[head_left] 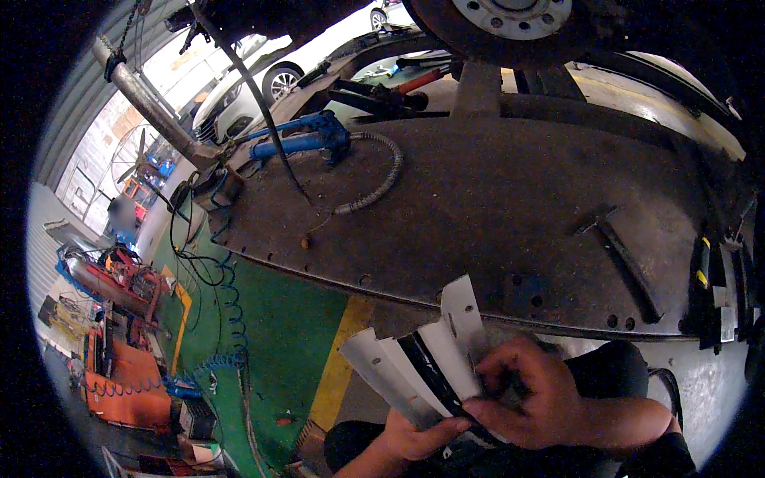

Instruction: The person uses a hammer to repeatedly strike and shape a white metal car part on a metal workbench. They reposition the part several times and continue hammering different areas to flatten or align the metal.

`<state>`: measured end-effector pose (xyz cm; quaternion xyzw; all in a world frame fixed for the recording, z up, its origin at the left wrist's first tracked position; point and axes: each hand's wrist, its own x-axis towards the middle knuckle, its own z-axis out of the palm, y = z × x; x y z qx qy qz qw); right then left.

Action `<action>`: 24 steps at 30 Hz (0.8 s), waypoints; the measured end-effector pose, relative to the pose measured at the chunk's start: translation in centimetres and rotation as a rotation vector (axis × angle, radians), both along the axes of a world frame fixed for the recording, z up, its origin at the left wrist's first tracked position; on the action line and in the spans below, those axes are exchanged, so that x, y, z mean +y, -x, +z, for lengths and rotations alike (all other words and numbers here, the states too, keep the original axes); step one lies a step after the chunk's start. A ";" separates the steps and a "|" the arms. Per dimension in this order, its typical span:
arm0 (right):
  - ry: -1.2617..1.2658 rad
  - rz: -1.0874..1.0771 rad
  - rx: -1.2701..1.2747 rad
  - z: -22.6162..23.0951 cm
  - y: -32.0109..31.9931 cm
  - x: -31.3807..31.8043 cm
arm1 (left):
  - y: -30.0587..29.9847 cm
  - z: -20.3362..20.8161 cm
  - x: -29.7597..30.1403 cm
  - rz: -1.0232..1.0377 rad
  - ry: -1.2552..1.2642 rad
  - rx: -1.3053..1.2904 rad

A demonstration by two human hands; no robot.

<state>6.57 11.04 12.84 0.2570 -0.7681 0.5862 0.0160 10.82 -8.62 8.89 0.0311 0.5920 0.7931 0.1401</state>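
A white, ridged piece of car body panel [376,368] with a black strip along its middle is held low over my lap, below the near edge of the metal platform. My left hand [416,440] grips its lower end, thumb on top and the other fingers mostly hidden underneath. At the panel's right side, my right hand [530,394] is closed, its thumb pressed near the lower end of the black strip and its fingers curled at the edge. A hammer [625,259] lies on the platform [486,191] beyond my right hand.
A blue hydraulic pump [307,145] with a curved hose [390,179] rests at the platform's far left. A yellow-and-black handled tool [702,263] is at the right edge. Blue coiled hose [233,303] hangs at left near orange equipment [127,370]. A wheel [518,16] overhangs the back.
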 end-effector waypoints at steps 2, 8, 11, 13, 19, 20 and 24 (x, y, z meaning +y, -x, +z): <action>-0.020 0.001 0.050 -0.1 0.1 0.2 | 0.1 -0.2 -0.1 -0.007 0.024 0.073; 0.002 0.012 -0.022 -0.5 -0.1 0.7 | 0.3 -0.7 0.3 -0.058 0.026 0.147; -0.027 0.003 -0.006 0.0 0.0 0.9 | 0.4 -0.7 0.3 -0.072 0.076 0.168; -0.033 0.014 -0.037 0.1 0.0 1.0 | 0.5 -0.5 0.3 -0.089 0.080 0.164; -0.050 0.019 -0.059 0.0 0.0 1.3 | 0.9 -0.5 0.4 -0.131 0.105 0.242; -0.059 0.021 -0.051 0.1 0.1 1.3 | 0.9 -0.6 0.5 -0.132 0.091 0.250; -0.075 0.030 -0.006 0.2 0.2 1.3 | 0.7 -0.5 0.3 -0.127 0.073 0.222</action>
